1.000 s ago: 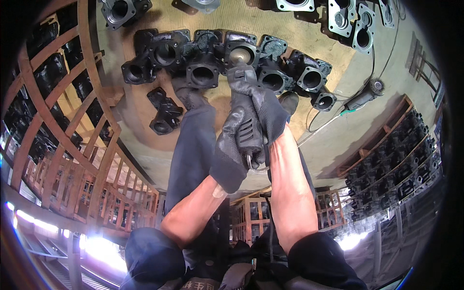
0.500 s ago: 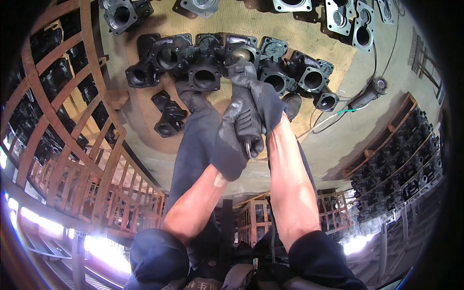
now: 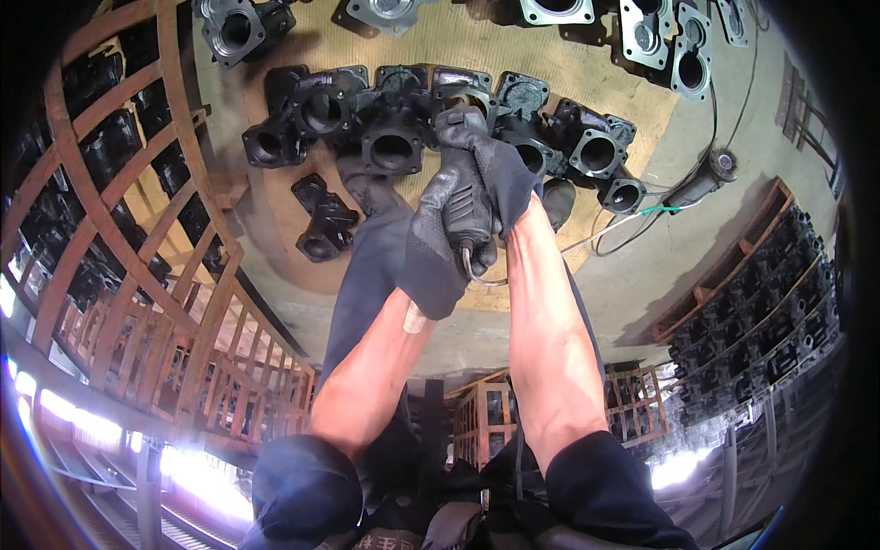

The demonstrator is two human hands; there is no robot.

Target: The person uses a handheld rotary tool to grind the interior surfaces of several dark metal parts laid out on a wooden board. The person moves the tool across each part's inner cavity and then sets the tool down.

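Both my hands wear dark gloves and are closed around a black corded hand grinder. My left hand wraps the rear of its ribbed body, near where the cord leaves. Further forward, my right hand grips it around the front. The grinder's head points away from me into the opening of a black cast metal housing; its tip is mostly hidden by the glove. Beside that housing stand more black castings, one to the left and another to the right, with round bores and square flanges.
A lone black casting lies near my left foot. Another corded grinder rests on the floor at right. Bare-faced castings line the far edge of the cardboard. A brown slatted crate stands left; stacked black castings stand right.
The grinder and both hands have shifted slightly forward, its head deeper over the opening. A round brass-coloured tip visible earlier is now mostly hidden. More of the cord's loop shows.
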